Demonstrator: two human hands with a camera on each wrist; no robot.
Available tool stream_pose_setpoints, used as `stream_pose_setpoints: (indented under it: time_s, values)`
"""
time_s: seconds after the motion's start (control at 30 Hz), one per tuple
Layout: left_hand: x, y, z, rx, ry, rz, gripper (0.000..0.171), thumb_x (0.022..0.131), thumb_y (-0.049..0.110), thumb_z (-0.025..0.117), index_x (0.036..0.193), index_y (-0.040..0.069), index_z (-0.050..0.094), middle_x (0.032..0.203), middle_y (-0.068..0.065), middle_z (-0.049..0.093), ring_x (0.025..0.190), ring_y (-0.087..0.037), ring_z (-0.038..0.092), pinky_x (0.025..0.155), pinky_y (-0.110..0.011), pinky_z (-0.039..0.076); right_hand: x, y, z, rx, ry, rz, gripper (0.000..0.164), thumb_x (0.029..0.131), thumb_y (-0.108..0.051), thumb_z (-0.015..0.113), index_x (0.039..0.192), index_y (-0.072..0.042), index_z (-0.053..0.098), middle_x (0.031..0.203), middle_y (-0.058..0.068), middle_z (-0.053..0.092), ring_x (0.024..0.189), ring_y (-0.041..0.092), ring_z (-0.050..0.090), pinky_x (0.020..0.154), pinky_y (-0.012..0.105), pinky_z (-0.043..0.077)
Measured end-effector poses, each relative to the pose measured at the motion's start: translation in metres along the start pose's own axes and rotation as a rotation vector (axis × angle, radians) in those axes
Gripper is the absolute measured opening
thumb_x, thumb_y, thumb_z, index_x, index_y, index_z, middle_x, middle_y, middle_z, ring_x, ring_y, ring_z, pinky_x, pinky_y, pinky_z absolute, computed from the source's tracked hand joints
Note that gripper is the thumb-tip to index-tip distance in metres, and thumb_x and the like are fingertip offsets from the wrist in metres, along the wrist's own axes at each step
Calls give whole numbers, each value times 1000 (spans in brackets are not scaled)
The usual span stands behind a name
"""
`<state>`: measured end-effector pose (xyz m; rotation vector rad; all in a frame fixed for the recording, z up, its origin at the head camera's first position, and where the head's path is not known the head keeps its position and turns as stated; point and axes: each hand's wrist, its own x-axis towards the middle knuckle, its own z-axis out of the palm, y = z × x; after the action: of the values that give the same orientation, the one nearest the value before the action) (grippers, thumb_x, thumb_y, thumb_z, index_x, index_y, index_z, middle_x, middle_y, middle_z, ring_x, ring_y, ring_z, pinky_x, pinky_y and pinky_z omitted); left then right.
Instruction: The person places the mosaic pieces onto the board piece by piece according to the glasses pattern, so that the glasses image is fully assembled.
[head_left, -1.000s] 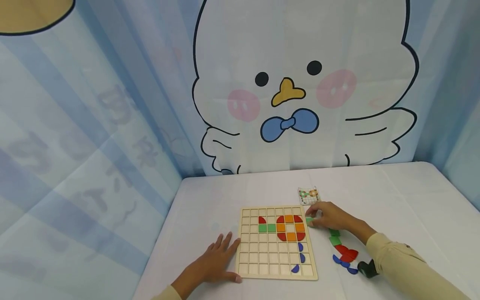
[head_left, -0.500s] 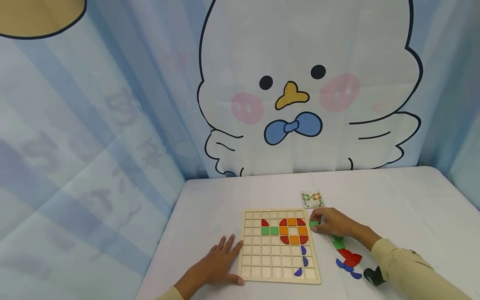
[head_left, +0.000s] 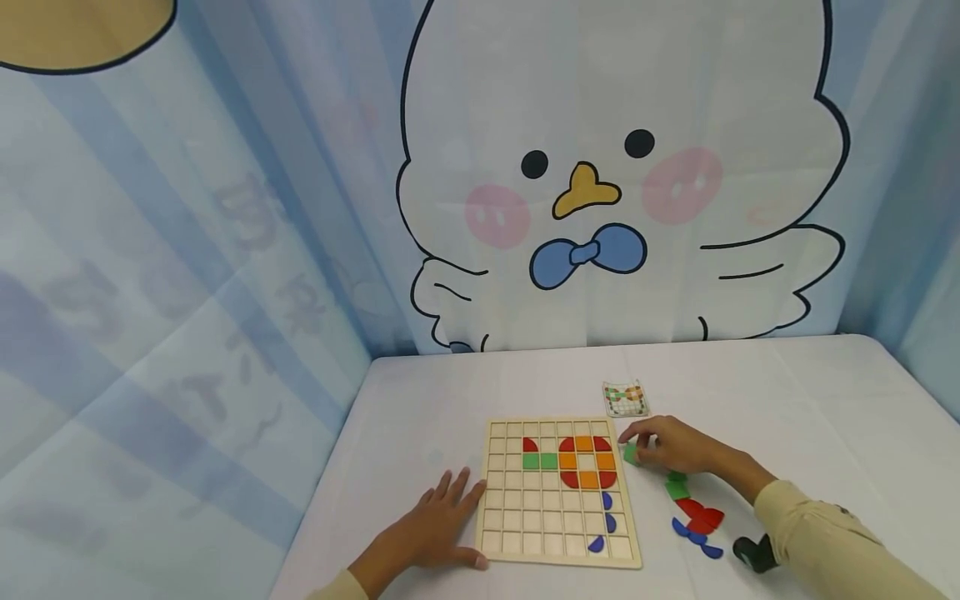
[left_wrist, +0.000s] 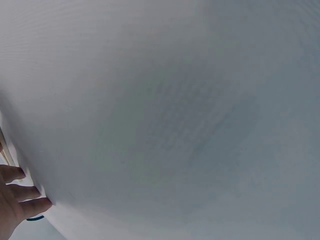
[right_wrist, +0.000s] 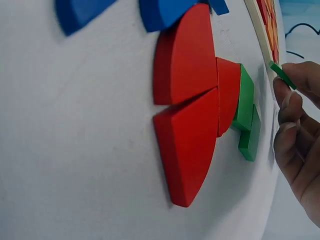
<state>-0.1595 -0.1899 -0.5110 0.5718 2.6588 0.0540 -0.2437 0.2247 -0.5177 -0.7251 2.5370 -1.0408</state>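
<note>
My right hand [head_left: 673,444] is just off the right edge of the wooden grid board [head_left: 521,505]. It pinches a green square block [head_left: 631,454], seen edge-on as a thin green block [right_wrist: 283,75] between thumb and fingers in the right wrist view. My left hand [head_left: 438,529] lies with fingers spread at the board's left edge. In the left wrist view only some fingers [left_wrist: 25,192] show. On the board are a ring of red and orange pieces [head_left: 583,444], a green pair [head_left: 540,461], a lone red quarter-round [head_left: 529,445] and blue half-rounds [head_left: 611,523].
A small pattern card [head_left: 626,400] lies behind the board. Right of the board are loose green blocks [head_left: 677,486], red quarter-rounds [right_wrist: 192,145] and blue half-rounds [head_left: 697,539]. A dark green object [head_left: 753,552] is beside my right sleeve.
My right hand has drawn slightly right, away from the board, and the green block has turned in its fingers. The left hand stays at the board. The head view has shifted slightly.
</note>
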Motion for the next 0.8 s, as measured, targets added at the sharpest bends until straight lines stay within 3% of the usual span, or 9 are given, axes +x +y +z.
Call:
stream_pose_setpoints:
  time_s: [0.3,0.8]
  values:
    - [1,0,0,-14,-11,-8,109,74,80,65,161,27,25,168,-13,18,153,-43,19,115,-61,32,7,-8,2,55,36,26,26,92,-19,74,115,-7,70,85,-2,60,69,11,55,58,23,51]
    - [3,-2,2,-23,-13,-9,110,72,80,65,160,28,25,168,-13,18,153,-43,19,115,-62,32,23,-26,12,153,49,-28,29,92,-17,73,116,-2,70,84,1,66,58,10,57,54,24,52]
